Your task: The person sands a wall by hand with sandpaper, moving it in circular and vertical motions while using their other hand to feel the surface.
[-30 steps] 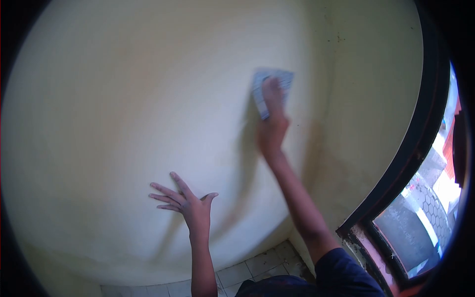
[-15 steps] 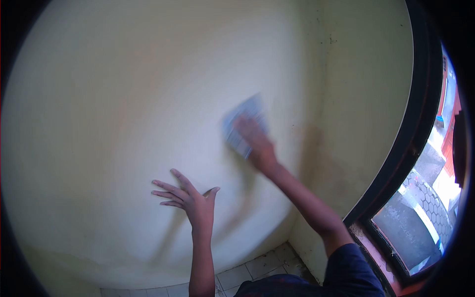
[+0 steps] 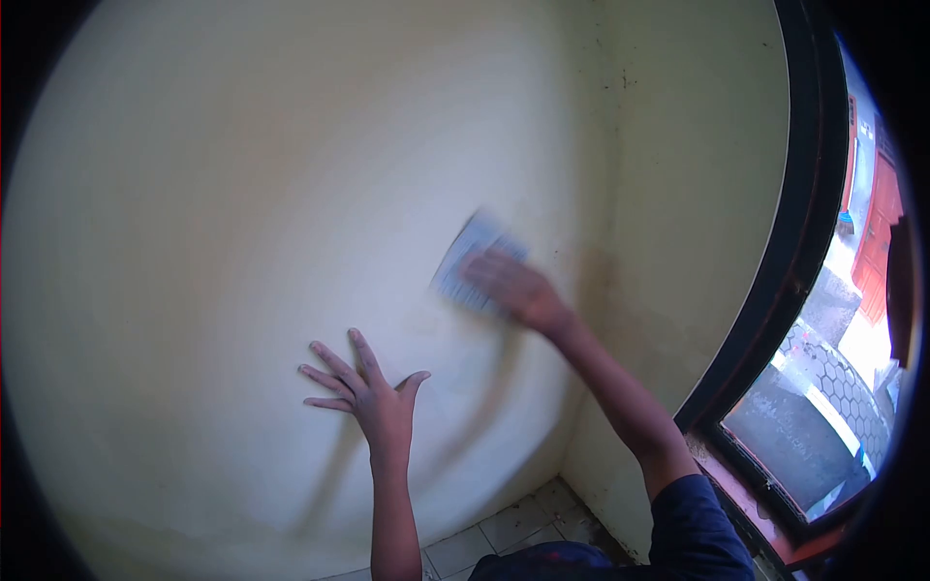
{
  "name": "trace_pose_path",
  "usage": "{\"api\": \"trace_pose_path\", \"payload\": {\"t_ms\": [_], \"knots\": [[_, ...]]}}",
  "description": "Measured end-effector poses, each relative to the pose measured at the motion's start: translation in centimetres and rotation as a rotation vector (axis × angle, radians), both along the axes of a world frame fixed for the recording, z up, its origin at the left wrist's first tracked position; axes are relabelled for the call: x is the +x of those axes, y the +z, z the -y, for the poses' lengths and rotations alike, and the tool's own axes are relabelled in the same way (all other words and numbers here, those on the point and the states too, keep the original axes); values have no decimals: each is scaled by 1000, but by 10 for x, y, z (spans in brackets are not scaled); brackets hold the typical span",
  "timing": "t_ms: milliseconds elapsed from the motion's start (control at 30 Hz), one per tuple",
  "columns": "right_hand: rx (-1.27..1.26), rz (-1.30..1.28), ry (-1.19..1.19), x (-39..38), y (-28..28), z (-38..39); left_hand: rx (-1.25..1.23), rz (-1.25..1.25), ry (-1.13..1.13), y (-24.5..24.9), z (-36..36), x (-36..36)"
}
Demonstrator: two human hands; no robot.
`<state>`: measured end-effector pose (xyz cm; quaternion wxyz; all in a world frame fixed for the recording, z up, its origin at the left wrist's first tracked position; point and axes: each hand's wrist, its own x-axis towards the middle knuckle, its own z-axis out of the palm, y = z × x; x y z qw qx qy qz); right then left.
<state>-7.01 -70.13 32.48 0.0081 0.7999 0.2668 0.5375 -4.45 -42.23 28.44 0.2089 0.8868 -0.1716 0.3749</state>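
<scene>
A pale wall (image 3: 242,194) fills most of the view. My left hand (image 3: 380,392) rests against it at lower centre, fingers spread, with nothing in it. To the right and higher up, my right hand (image 3: 518,289) presses a light blue-grey patterned cloth or sheet (image 3: 469,254) flat to the wall. That hand and the sheet are blurred by motion, and the palm covers the sheet's lower right part.
The wall meets a second wall (image 3: 697,194) in a corner right of my right hand. A dark-framed window (image 3: 809,232) curves along the far right, with paving outside. Floor tiles (image 3: 513,523) show at the bottom.
My right hand has moved slightly down and right, and the sheet has turned with it. My left hand stays nearly in place, its fingers spread a little wider.
</scene>
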Motion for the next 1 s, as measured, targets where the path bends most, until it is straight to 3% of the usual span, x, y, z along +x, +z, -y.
{"api": "trace_pose_path", "payload": {"t_ms": [67,100,200,233,333,367,467,500,633,767,800,900,933,1000], "knots": [[477,273,-216,-5,30,37,18,33,9,-4,-1,2],[764,305,-133,-6,44,47,17,37,9,-4,0,2],[662,430,-299,12,37,12,-8,34,-23,-5,-1,5],[455,310,-213,4,29,-3,-38,26,-51,-4,-1,6],[293,169,-188,-11,23,39,-28,64,-52,-8,-3,8],[563,223,-339,-8,22,60,-33,57,-49,-8,-3,8],[596,297,-347,-10,19,41,-26,93,-49,-11,-3,6],[370,187,-225,-12,13,32,-21,79,-40,-13,-4,8],[559,154,-249,-28,17,37,-17,62,-33,-11,-4,8],[191,10,-111,-33,33,10,-17,98,-37,-10,-4,13],[193,6,-112,-27,31,11,-14,105,-40,-11,-4,13],[655,355,-291,3,31,4,-11,102,-24,-16,-3,8],[348,145,-189,-4,20,-12,18,122,-16,-15,-5,10],[18,-10,-7,-12,33,-6,24,145,-23,-15,-6,13]]}}
